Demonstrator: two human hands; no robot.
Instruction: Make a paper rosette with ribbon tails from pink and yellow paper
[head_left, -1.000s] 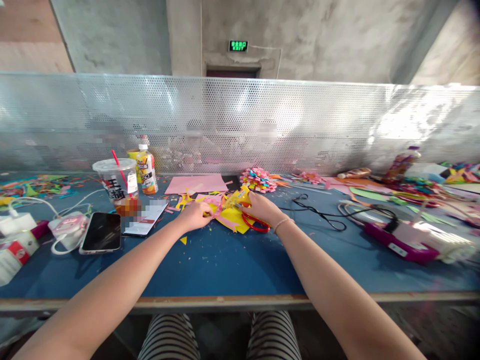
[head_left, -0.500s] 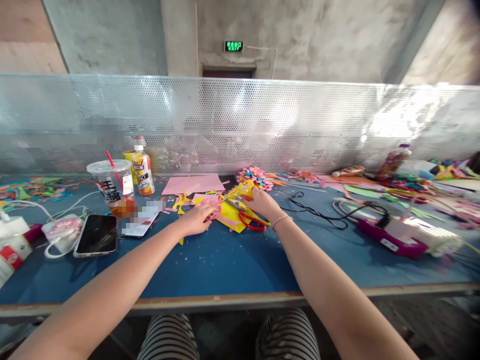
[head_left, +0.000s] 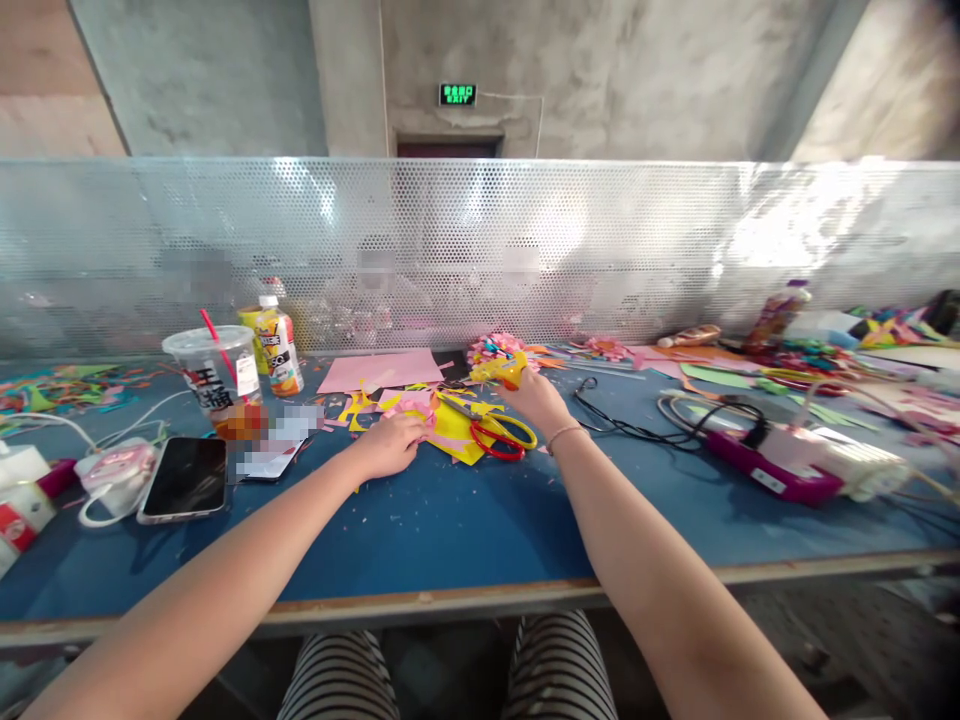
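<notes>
My left hand is closed on a pink paper flower, pressing it to the table; some fingertips are hidden. In my right hand is a yellow glue gun, held just above the table with its nozzle toward the left. Between the hands lie scissors with red and yellow handles, resting on yellow paper. Yellow and pink scraps surround the flower. Behind the glue gun sits a multicoloured paper flower ball, partly covered by it.
A pink sheet lies at the back. To the left stand a drink cup with a straw, a bottle and a phone. On the right are a black cable and a purple power strip. A perforated metal screen borders the table.
My right hand has lifted the glue gun up and right, away from the pink flower, uncovering more of the scissors. My left hand stays at the flower. The view has shifted slightly.
</notes>
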